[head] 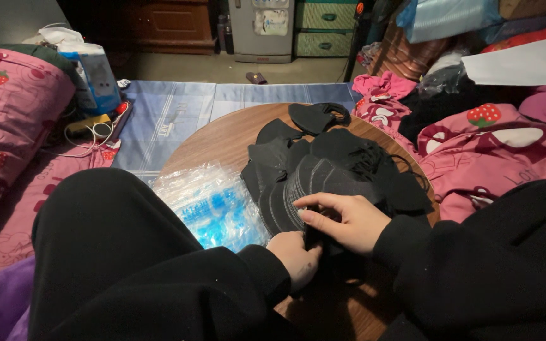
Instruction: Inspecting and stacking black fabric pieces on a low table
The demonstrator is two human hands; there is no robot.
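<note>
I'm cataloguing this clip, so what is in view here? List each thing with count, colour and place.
round table: one, brown wood, centre
face masks: a pile, count unclear, black, on table
clear packets: a stack, clear with blue, table's left
bedding: several pieces, pink strawberry print, both sides
tissue box: one, blue-white, upper left
small fridge: one, grey, far back
left hand: at pile's near edge
right hand: on the masks

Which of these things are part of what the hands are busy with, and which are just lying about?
In use: left hand, right hand, stack of black face masks, clear plastic bags, round wooden table.

Lying about: pink strawberry bedding, tissue pack, white cable.
</note>
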